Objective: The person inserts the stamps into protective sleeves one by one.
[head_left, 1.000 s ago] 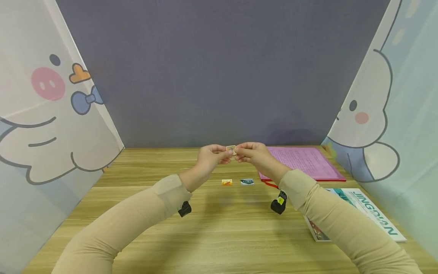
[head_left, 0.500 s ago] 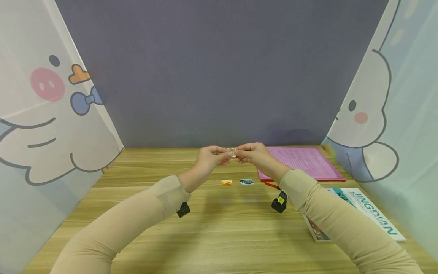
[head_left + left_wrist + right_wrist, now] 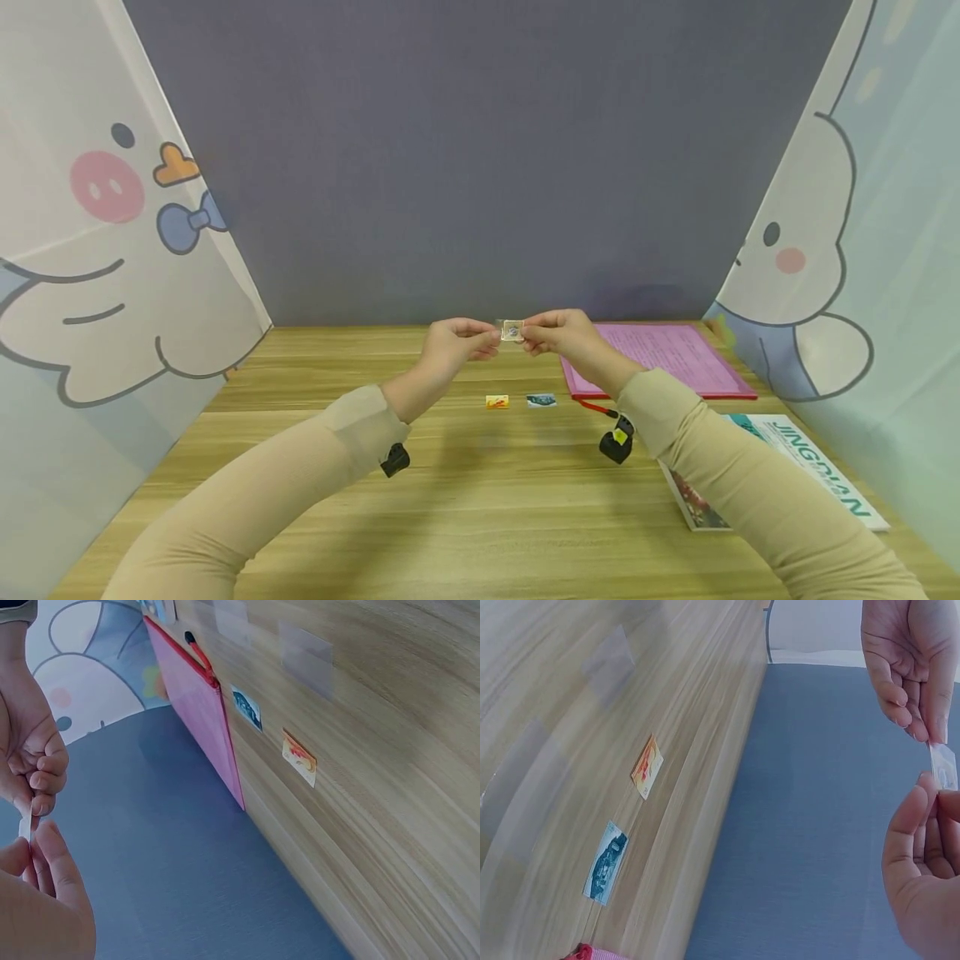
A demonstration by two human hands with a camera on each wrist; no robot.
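My left hand (image 3: 456, 343) and right hand (image 3: 564, 335) meet above the far part of the table. Between them they pinch a small pale stamp (image 3: 513, 331) with a dark motif, with clear plastic film (image 3: 498, 323) showing at its left side. My left thumb and fingers hold the left side, my right ones the right edge. Seen from the right wrist, the stamp (image 3: 944, 766) looks glossy, as if covered by film. Below the hands lie an orange-yellow stamp (image 3: 497, 402) and a blue-green stamp (image 3: 541, 400), side by side on the wood.
Two clear plastic sleeves (image 3: 306, 660) lie flat on the wooden table (image 3: 465, 533), nearer me than the stamps. A pink zip folder (image 3: 667, 358) with a red pull lies at the back right. Books (image 3: 810, 467) lie under my right forearm. A grey wall closes the back.
My hands have drawn slightly apart, the left one moving left and the right one right. More of the held stamp's face shows between the fingertips. The stamps on the table have stayed put.
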